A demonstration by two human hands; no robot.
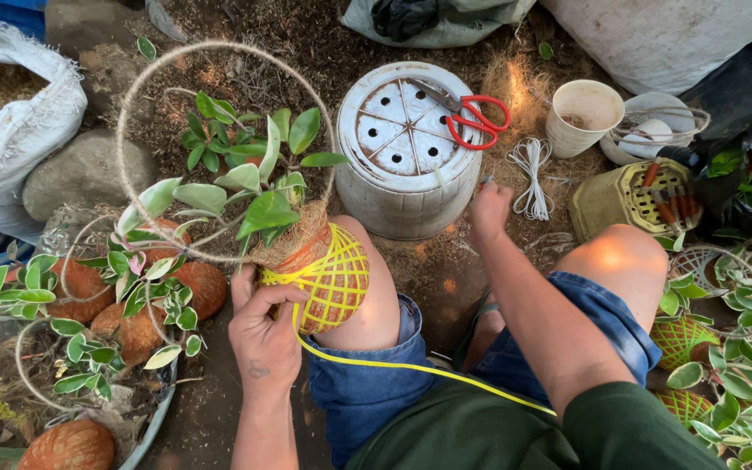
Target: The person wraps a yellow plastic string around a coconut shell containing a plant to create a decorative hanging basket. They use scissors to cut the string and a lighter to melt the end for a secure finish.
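My left hand (263, 335) grips a coconut-fibre ball (328, 274) wrapped in yellow cord netting, resting against my left knee. A leafy green plant (258, 187) with a twine hoop (219, 148) rises from the ball. A yellow cord (411, 367) trails from the ball across my lap. My right hand (487, 211) reaches toward the ground beside an upturned white pot (406, 152), its fingers curled low; what they hold is hidden. Red-handled scissors (472, 117) lie on the pot's base.
A bundle of white string (533, 178) and a beige cup (583, 116) lie past my right hand. Finished fibre-ball plants (141, 296) crowd the left; more in green netting (724, 348) sit right. A yellow basket (624, 198) and sacks (10, 130) ring the soil.
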